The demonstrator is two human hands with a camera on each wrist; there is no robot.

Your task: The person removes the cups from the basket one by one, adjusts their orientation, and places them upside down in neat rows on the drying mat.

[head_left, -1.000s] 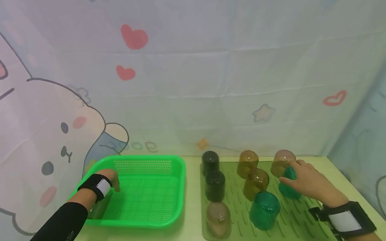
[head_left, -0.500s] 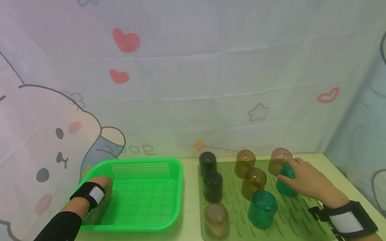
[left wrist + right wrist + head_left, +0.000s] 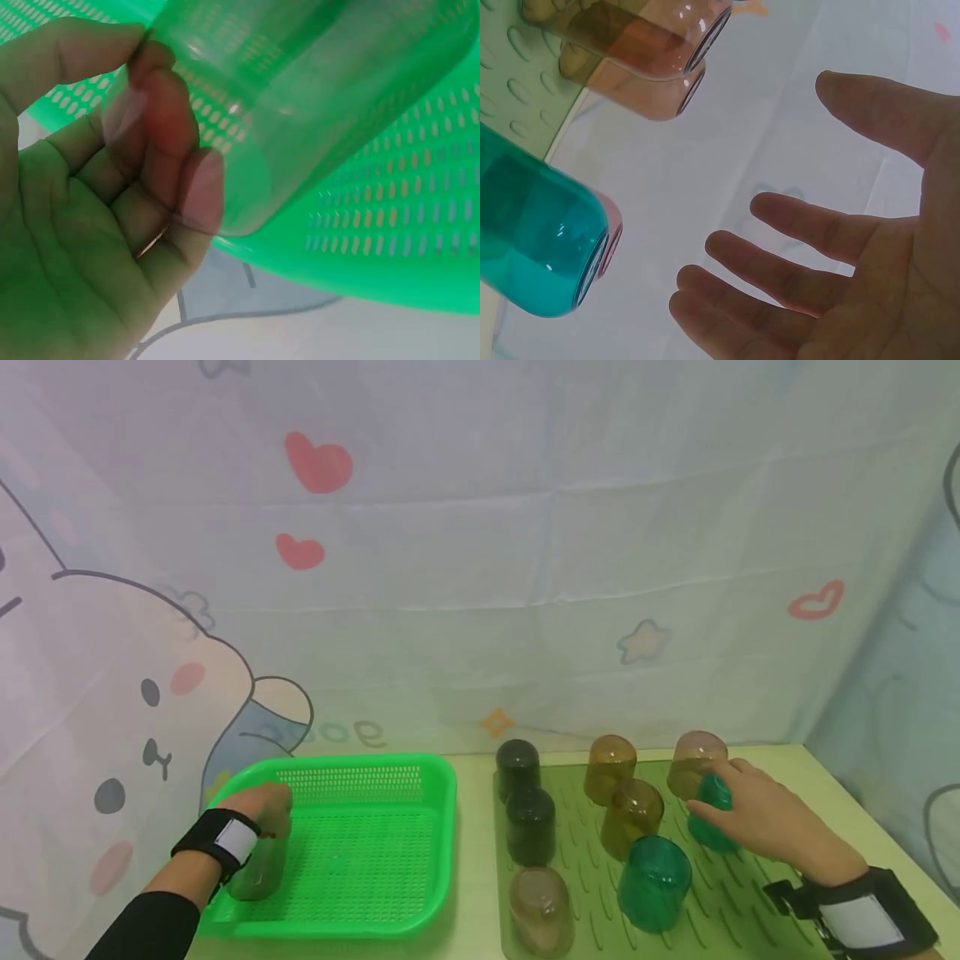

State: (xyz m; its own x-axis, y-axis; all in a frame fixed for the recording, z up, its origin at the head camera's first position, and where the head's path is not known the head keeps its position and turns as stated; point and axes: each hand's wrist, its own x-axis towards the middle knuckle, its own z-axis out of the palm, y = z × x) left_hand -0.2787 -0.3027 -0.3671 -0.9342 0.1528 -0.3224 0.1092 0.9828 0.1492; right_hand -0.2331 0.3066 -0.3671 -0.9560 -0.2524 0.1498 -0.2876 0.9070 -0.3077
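My left hand (image 3: pixel 262 808) is over the left side of the green basket (image 3: pixel 447 852), pinching a see-through cup (image 3: pixel 258 875) at its end. In the left wrist view, thumb and fingertips meet on that cup (image 3: pixel 255 142), with some fingers showing through its wall. My right hand (image 3: pixel 772 818) hovers by a teal cup (image 3: pixel 708 828) on the green mat, fingers spread and holding nothing. The right wrist view has this palm (image 3: pixel 877 270) apart from the teal cup (image 3: pixel 532 232). Behind the teal cup stands a pinkish cup (image 3: pixel 696 766).
Upside-down cups stand on the ridged green mat (image 3: pixel 585 881): dark ones (image 3: pixel 531 827) at left, amber ones (image 3: pixel 632 818) mid-mat, another teal cup (image 3: pixel 654 885) and a brownish clear cup (image 3: pixel 540 910) in front. A patterned cloth (image 3: pixel 450 568) hangs behind the table.
Over the last half second my left hand rises slightly and shifts right, leaving more of the cup in the basket visible. My right hand stays nearly still beside the teal cup.
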